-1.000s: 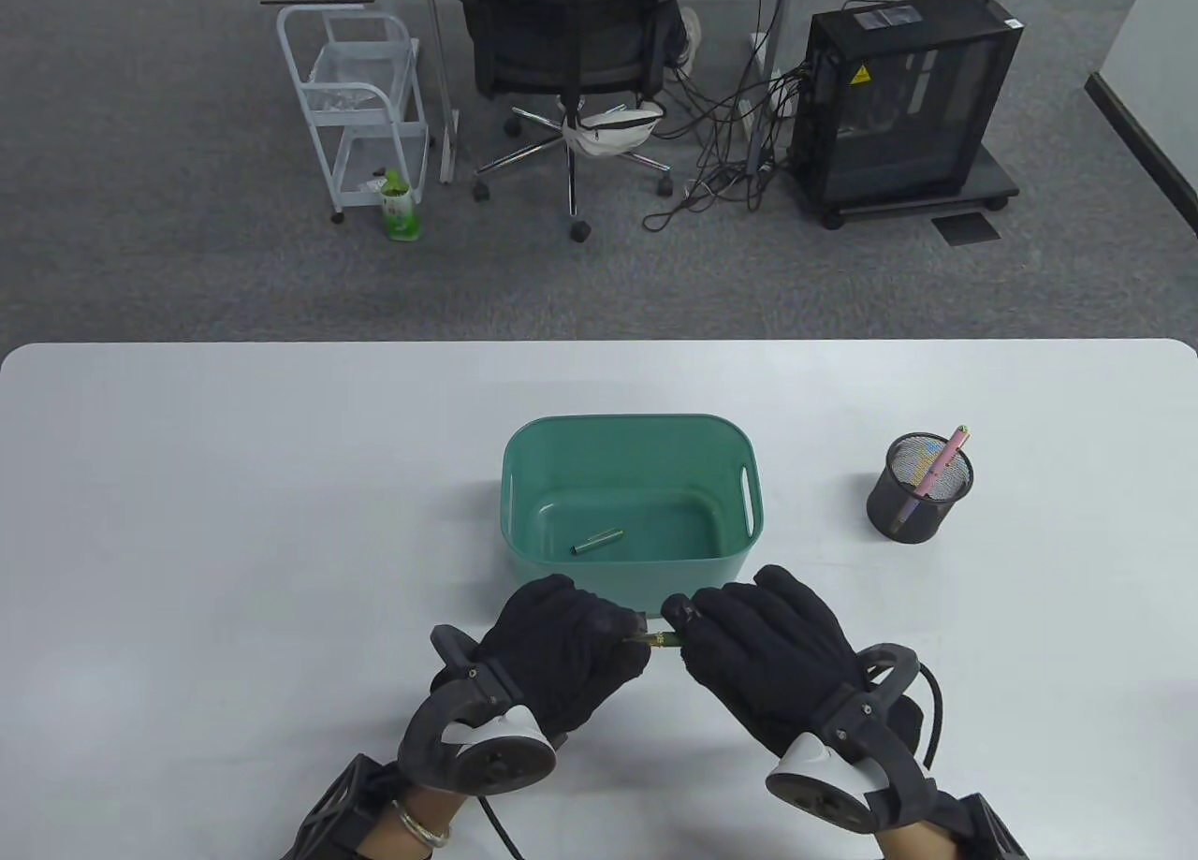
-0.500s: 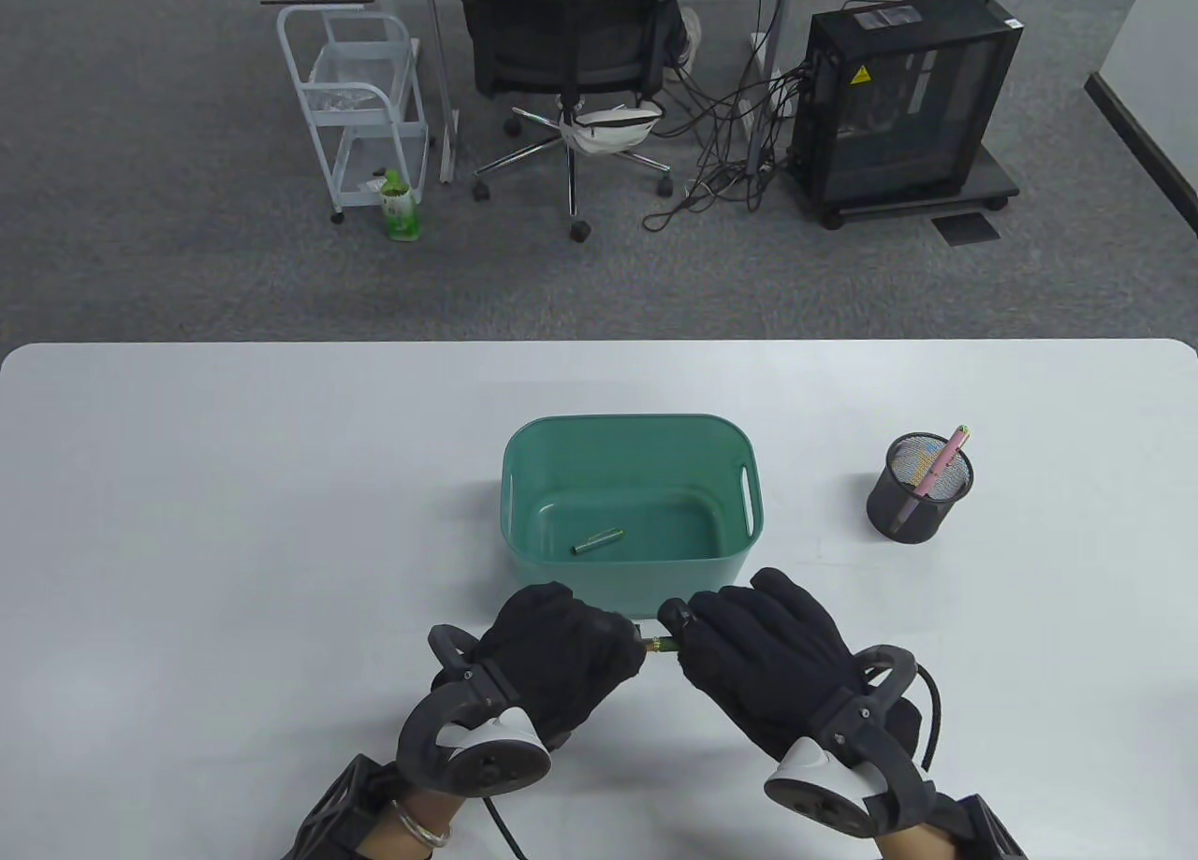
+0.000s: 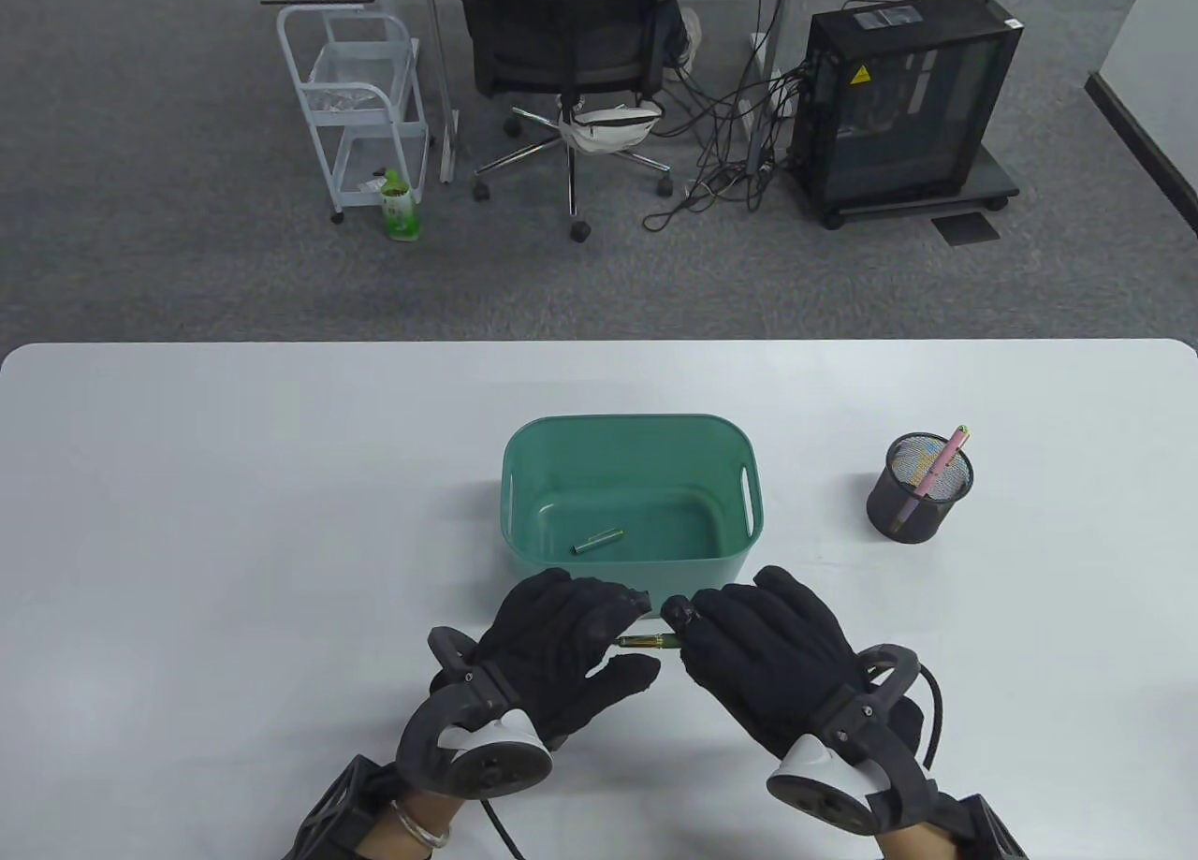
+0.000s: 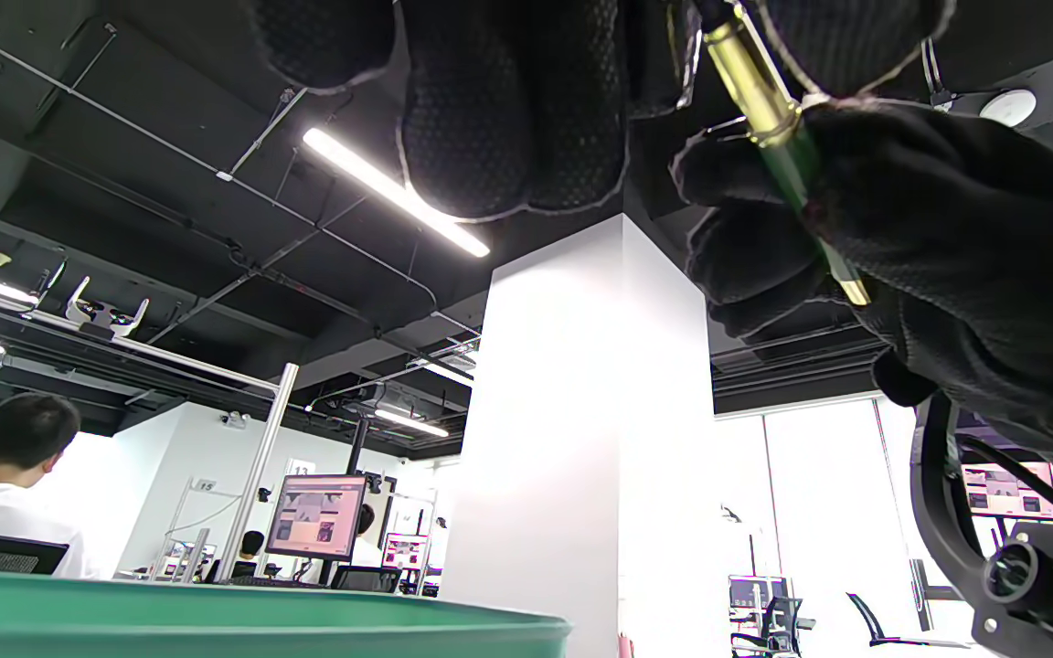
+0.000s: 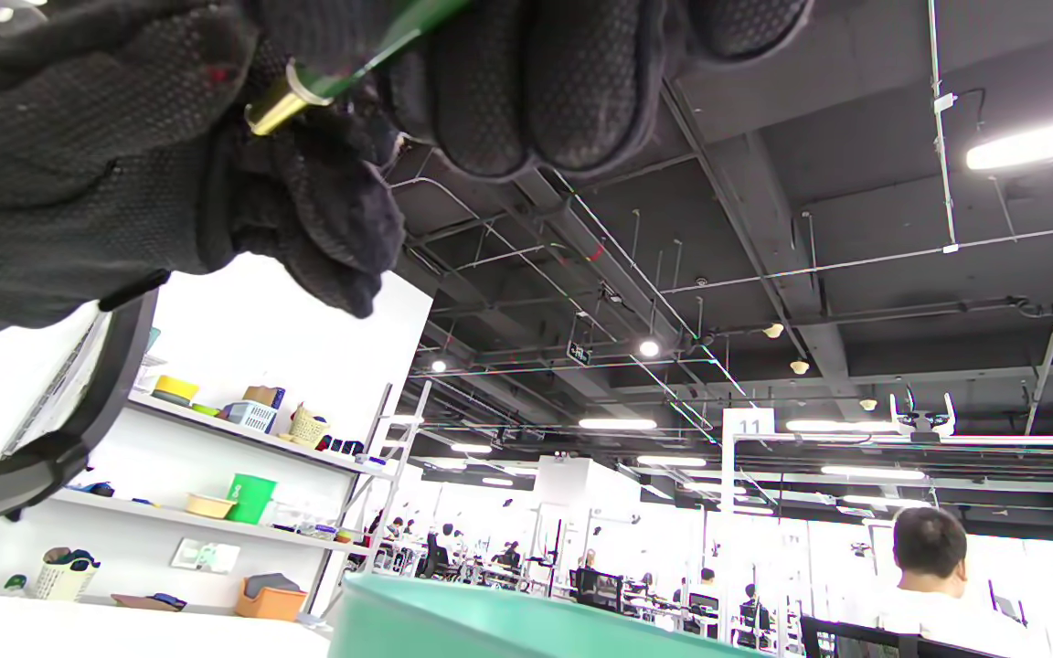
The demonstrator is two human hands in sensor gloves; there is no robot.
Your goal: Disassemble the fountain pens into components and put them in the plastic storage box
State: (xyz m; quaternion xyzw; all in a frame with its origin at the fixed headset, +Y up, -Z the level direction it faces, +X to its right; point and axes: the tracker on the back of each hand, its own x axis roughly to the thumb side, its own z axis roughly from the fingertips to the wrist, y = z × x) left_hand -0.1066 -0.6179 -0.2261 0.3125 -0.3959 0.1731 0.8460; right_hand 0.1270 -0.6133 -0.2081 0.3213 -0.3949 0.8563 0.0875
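A green fountain pen (image 3: 650, 641) with a gold section (image 4: 760, 91) hangs level just above the table, in front of the teal plastic storage box (image 3: 627, 421). My right hand (image 3: 688, 631) grips its green barrel (image 5: 371, 50). My left hand (image 3: 613, 640) has the gold end between thumb and fingers, with the thumb and forefinger spread apart in the table view. Both ends of the pen are hidden in the gloves. One green pen cap (image 3: 597, 542) lies on the box floor.
A black mesh pen holder (image 3: 919, 500) with a pink pen (image 3: 943, 459) stands to the right of the box. The box's front wall is right behind my knuckles. Beyond the table's far edge are an office chair, a white cart and a computer case.
My left hand's fingers have loosened and spread, baring more of the pen between the hands. The right hand has stayed in place.
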